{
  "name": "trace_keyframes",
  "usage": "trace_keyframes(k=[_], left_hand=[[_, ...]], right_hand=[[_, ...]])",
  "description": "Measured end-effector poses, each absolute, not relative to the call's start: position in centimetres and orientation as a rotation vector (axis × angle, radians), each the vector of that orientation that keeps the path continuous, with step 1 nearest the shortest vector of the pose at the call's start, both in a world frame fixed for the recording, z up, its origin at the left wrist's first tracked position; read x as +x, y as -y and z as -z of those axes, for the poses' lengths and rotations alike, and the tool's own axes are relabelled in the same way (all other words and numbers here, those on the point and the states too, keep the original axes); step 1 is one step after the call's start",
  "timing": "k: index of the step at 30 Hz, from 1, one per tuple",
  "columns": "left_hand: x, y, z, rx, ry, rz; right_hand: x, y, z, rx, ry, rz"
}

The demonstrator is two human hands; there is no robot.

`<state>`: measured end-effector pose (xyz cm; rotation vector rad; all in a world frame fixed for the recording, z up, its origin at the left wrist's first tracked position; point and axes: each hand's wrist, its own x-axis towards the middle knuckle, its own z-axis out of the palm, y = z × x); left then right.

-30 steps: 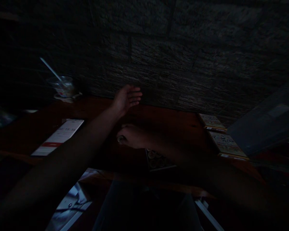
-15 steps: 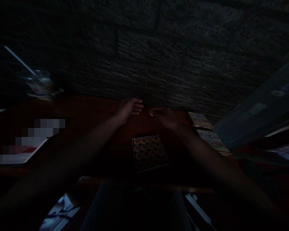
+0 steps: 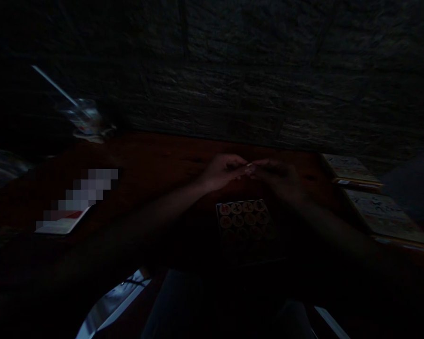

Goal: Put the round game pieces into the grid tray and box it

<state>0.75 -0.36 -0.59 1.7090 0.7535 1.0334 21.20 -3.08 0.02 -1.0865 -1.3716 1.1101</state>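
Note:
A small pale round disc (image 3: 249, 165), which looks like a xiangqi piece, is between my fingertips over the far part of the wooden table. My left hand (image 3: 222, 170) reaches it from the left, with thumb and fingers pinched at its edge. From the right my right hand (image 3: 284, 178), in deep shadow, also grips it, so the two hands meet there. Closer to me lies a shallow square box (image 3: 217, 214) with rows of round xiangqi pieces (image 3: 236, 208) marked with characters. Its near rows fade into darkness.
Two flat printed boxes (image 3: 349, 168) lie at the right of the table (image 3: 155, 150). A clear cup (image 3: 86, 117) with a straw stands at the back left. Nearer on the left is a flat pale object (image 3: 69, 226), partly pixelated. A stone wall (image 3: 212, 94) closes the back.
My hands were apart, with the disc in my right fingers and my left hand open; now they meet at the disc. The view has shifted, so the table things sit farther right.

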Motion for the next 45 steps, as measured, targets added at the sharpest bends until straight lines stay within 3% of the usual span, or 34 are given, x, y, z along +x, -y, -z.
trace_keyframes(k=[21,35,45], left_hand=[[1.17,0.91,0.83,1.849,-0.825,-1.142],[0.68,0.66,0.89,1.513,-0.828,-1.061],[0.80,0.70,1.02,1.730,-0.750,-1.100]], right_hand=[[20.39,3.37,-0.27,-1.167,1.508,-0.982],[21.04,3.24,0.45,-1.101,1.576,-0.937],[20.42,3.66,-0.45,-1.162,1.597,-0.902]])
